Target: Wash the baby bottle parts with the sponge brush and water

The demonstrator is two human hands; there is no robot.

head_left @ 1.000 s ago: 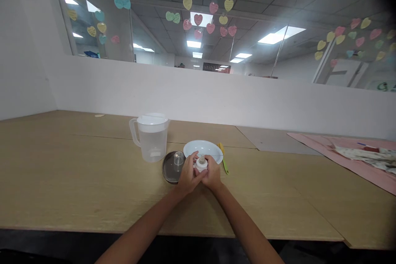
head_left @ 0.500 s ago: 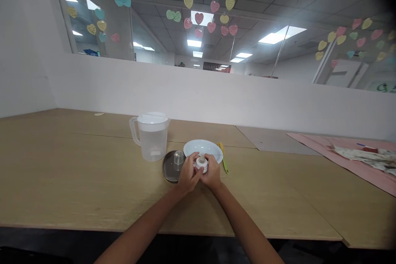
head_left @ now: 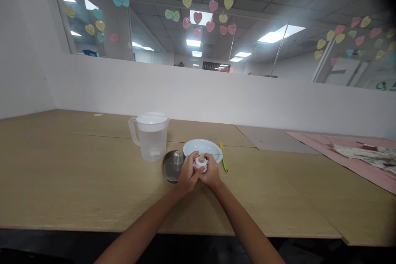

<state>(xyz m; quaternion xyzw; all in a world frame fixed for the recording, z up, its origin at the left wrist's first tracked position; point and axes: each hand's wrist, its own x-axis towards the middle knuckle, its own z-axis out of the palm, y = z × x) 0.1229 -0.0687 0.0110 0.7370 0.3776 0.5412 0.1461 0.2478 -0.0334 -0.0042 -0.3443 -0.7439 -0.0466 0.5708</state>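
Between both hands is a baby bottle nipple [head_left: 201, 157] in a white ring, its pale translucent tip pointing up. My left hand [head_left: 187, 173] closes round its left side, the thumb pressed at the near edge. On the other side my right hand [head_left: 212, 172] wraps it, fingers curled. Whatever lies under the ring is hidden by my palms. Just behind the hands stands a white bowl [head_left: 202, 144]. To the left, a clear dome-shaped cap [head_left: 178, 159] sits on a dark tray [head_left: 168, 169], partly covered by my left hand.
A translucent jug [head_left: 152, 142] stands behind the tray, its handle to the left. Right of the bowl lies a brush [head_left: 225, 166] with a green handle and yellow head. A pink cloth [head_left: 324, 152] with items on it covers the table's right side. A white wall rises behind.
The view has shifted very slightly. Both hands keep the same grip on the nipple and ring, and nothing else has visibly moved.
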